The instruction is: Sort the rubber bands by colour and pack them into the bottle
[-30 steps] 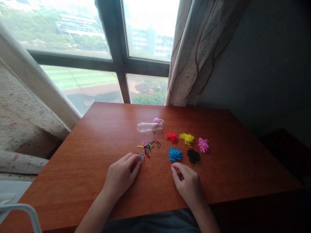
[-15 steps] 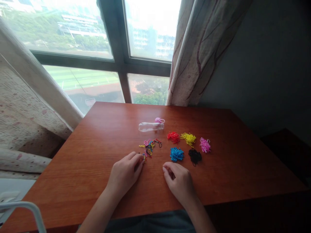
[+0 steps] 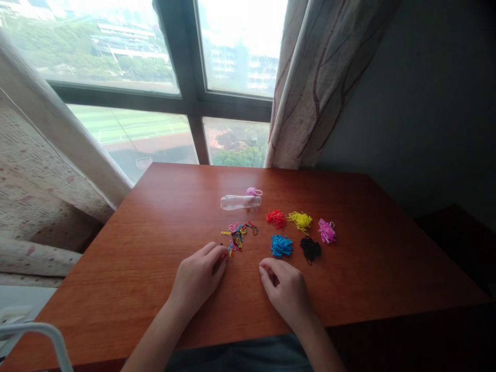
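Observation:
My left hand (image 3: 201, 271) rests on the table with fingers and thumb drawn together. Its fingertips are at the near edge of a mixed pile of small coloured loops (image 3: 237, 236) that look like rubber bands; whether it grips one is hidden. My right hand (image 3: 284, 287) is closed, thumb against the curled index finger; anything in that pinch is too small to make out. Just beyond it lie sorted heaps of the loops: blue (image 3: 281, 246), black (image 3: 310, 250), red (image 3: 276, 219), yellow (image 3: 300, 221) and pink (image 3: 327, 231).
A clear bottle (image 3: 240, 202) lies on its side behind the mixed pile, a pink cap with a loop (image 3: 253, 191) beside its neck. The wooden table (image 3: 116, 268) reaches to the window. A white curved rail (image 3: 58, 338) stands at the lower left, curtains (image 3: 321, 77) behind.
Both hands stay almost exactly where they were. Slightly more of the loops beside my left fingertips shows. The heaps and the bottle have not moved.

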Motion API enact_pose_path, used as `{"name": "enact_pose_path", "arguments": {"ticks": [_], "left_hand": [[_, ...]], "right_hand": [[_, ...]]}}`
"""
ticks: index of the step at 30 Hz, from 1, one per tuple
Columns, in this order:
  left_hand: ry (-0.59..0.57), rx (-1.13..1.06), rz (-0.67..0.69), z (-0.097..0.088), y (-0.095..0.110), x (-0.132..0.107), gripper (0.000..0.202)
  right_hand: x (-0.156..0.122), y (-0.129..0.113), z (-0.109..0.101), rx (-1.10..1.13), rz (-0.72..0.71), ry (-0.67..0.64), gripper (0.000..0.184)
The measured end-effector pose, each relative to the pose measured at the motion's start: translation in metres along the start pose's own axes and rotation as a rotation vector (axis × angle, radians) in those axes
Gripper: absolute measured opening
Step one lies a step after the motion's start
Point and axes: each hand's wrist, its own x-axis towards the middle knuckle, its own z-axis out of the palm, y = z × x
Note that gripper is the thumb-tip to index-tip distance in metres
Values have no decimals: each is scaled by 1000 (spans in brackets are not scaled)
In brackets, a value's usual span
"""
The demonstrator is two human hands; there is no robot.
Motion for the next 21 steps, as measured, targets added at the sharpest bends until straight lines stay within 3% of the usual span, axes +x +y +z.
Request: {"name": "enact_pose_path", "arguments": {"ticks": [10, 13, 21], "left_hand": [[54, -162, 81, -3, 7, 8, 19], [49, -162, 179, -1, 21, 22, 19], [-95, 0, 422, 5, 69, 66, 18]], "right_hand": [[-3, -5, 1, -94, -39, -54, 16], [-6, -9, 1, -110, -39, -68, 17], [-15, -10, 3, -133, -47, -45, 18]]}}
